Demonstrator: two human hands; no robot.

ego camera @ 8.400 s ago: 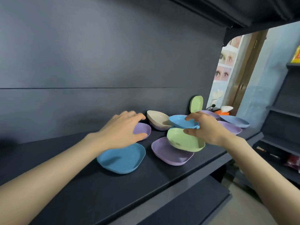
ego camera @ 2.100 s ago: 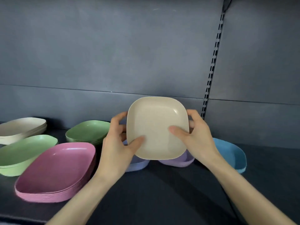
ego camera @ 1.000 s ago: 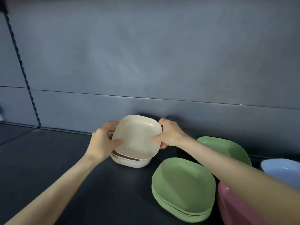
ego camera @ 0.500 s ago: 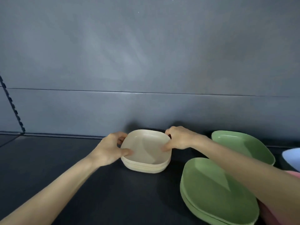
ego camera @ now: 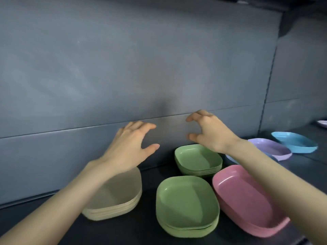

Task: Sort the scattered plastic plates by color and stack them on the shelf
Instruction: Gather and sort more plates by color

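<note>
No longer gripping the cream plate: left hand (ego camera: 130, 147) and right hand (ego camera: 210, 133) lifted off, fingers spread and curled on nothing, raised before the grey back panel (ego camera: 123, 68). Cream stack (ego camera: 122, 197) resting on the shelf (ego camera: 146, 175), partly masked by the left forearm. Beside it two green stacks (ego camera: 185, 200) (ego camera: 198, 159), then a pink stack (ego camera: 244, 197). Farther right, a purple plate (ego camera: 270, 147) and blue plate (ego camera: 293, 141); another pale plate mostly hidden behind the right wrist.
</note>
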